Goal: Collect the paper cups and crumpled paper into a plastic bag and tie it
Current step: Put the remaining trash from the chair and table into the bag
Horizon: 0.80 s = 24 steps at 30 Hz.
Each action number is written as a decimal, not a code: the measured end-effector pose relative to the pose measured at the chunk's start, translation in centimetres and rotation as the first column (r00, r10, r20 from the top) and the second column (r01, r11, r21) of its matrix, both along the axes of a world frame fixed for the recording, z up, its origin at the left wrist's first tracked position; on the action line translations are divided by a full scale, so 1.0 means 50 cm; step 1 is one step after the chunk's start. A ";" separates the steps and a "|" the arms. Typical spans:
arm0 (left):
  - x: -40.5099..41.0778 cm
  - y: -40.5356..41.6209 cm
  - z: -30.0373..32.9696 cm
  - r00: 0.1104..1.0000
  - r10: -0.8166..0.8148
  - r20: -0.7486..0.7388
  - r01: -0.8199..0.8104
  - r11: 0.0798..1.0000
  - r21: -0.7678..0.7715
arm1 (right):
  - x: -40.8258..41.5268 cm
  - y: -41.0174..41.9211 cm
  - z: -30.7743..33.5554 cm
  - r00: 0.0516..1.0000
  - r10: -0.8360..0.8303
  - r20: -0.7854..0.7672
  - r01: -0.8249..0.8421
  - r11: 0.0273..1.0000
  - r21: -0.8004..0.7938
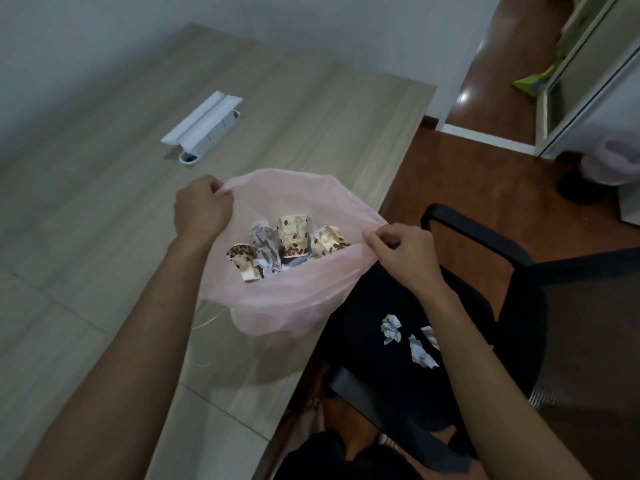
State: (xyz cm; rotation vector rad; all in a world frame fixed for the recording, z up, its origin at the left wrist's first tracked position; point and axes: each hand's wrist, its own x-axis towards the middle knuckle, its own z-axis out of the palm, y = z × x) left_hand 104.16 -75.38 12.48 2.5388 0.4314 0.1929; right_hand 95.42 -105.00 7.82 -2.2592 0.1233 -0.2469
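Single head-worn view, wide-angle, looking forward and down, close over the desk (104,209)

Both bare forearms are extended forward and held apart. The left hand (202,211) is seen from the back, its fingers curled and pinched at the knuckle end; the fingertips themselves are hidden, so the exact grip cannot be told. The right hand (401,252) is turned inward, thumb and forefinger pinched together.
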 end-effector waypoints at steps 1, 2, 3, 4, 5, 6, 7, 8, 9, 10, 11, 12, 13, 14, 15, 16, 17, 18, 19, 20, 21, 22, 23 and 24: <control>-0.003 -0.011 -0.006 1.000 -0.018 -0.004 0.018 0.999 -0.030 | -0.006 -0.005 -0.004 1.000 -0.009 0.005 0.009 0.999 0.045; -0.006 -0.022 -0.011 0.999 -0.036 -0.004 0.036 0.998 -0.048 | -0.012 -0.009 -0.011 0.999 -0.033 0.021 0.031 0.994 0.103; -0.010 -0.032 -0.015 0.999 -0.050 0.000 0.050 0.997 -0.055 | -0.019 -0.013 -0.020 0.996 -0.078 0.047 0.070 0.986 0.153; -0.013 -0.039 -0.019 0.998 -0.060 0.005 0.060 0.997 -0.057 | -0.027 -0.015 -0.033 0.986 -0.146 0.077 0.129 0.973 0.192; -0.016 -0.045 -0.022 0.998 -0.064 0.012 0.065 0.996 -0.055 | -0.033 -0.018 -0.052 0.967 -0.235 0.094 0.209 0.951 0.228; -0.018 -0.048 -0.024 0.998 -0.065 0.016 0.066 0.997 -0.050 | -0.037 -0.020 -0.080 0.939 -0.332 0.093 0.299 0.917 0.264; -0.021 -0.050 -0.026 0.998 -0.064 0.017 0.065 0.997 -0.048 | -0.042 -0.022 -0.115 0.906 -0.418 0.061 0.385 0.877 0.289; -0.023 -0.052 -0.029 0.998 -0.062 0.021 0.063 0.997 -0.050 | -0.046 -0.024 -0.160 0.878 -0.479 -0.004 0.461 0.840 0.286; -0.022 -0.052 -0.032 0.998 -0.060 0.028 0.062 0.997 -0.049 | -0.048 -0.029 -0.213 0.857 -0.505 -0.103 0.514 0.821 0.248; -0.022 -0.053 -0.035 0.998 -0.058 0.036 0.060 0.997 -0.042 | -0.050 -0.035 -0.274 0.834 -0.499 -0.234 0.541 0.823 0.174; -0.021 -0.053 -0.039 0.998 -0.056 0.044 0.057 0.998 -0.033 | -0.055 -0.040 -0.333 0.797 -0.464 -0.387 0.532 0.842 0.085; -0.018 -0.051 -0.045 0.997 -0.053 0.055 0.054 0.998 -0.027 | -0.062 -0.043 -0.390 0.741 -0.413 -0.529 0.491 0.871 0.009; -0.016 -0.049 -0.052 0.996 -0.050 0.070 0.052 0.998 -0.027 | -0.072 -0.045 -0.438 0.675 -0.360 -0.643 0.438 0.898 -0.043; -0.013 -0.047 -0.059 0.995 -0.046 0.086 0.049 0.998 -0.033 | -0.081 -0.045 -0.479 0.620 -0.328 -0.713 0.396 0.915 -0.076; -0.008 -0.045 -0.068 0.994 -0.041 0.102 0.046 0.998 -0.047 | -0.089 -0.045 -0.514 0.585 -0.316 -0.747 0.371 0.923 -0.100; -0.006 -0.043 -0.076 0.992 -0.036 0.117 0.044 0.997 -0.067 | -0.093 -0.044 -0.545 0.579 -0.318 -0.751 0.354 0.928 -0.120; -0.003 -0.043 -0.085 0.990 -0.034 0.134 0.046 0.995 -0.089 | -0.095 -0.042 -0.567 0.588 -0.323 -0.742 0.340 0.931 -0.136; -0.002 -0.045 -0.092 0.988 -0.040 0.150 0.056 0.993 -0.105 | -0.095 -0.041 -0.589 0.606 -0.324 -0.726 0.327 0.934 -0.144; 0.000 -0.047 -0.099 0.985 -0.048 0.164 0.067 0.991 -0.116 | -0.092 -0.041 -0.607 0.621 -0.314 -0.718 0.307 0.940 -0.145; 0.001 -0.050 -0.104 0.983 -0.054 0.173 0.076 0.989 -0.124 | -0.090 -0.043 -0.626 0.628 -0.298 -0.719 0.277 0.949 -0.151; 0.002 -0.051 -0.111 0.982 -0.059 0.177 0.083 0.988 -0.132 | -0.086 -0.045 -0.641 0.623 -0.282 -0.729 0.242 0.956 -0.163; 0.002 -0.053 -0.117 0.982 -0.065 0.180 0.091 0.986 -0.142 | -0.085 -0.046 -0.656 0.611 -0.271 -0.744 0.216 0.961 -0.173; 0.003 -0.053 -0.124 0.981 -0.072 0.182 0.101 0.983 -0.153 | -0.086 -0.048 -0.669 0.596 -0.268 -0.757 0.202 0.962 -0.182; 0.005 -0.053 -0.130 0.979 -0.081 0.187 0.112 0.980 -0.163 | -0.089 -0.049 -0.681 0.591 -0.269 -0.760 0.197 0.962 -0.188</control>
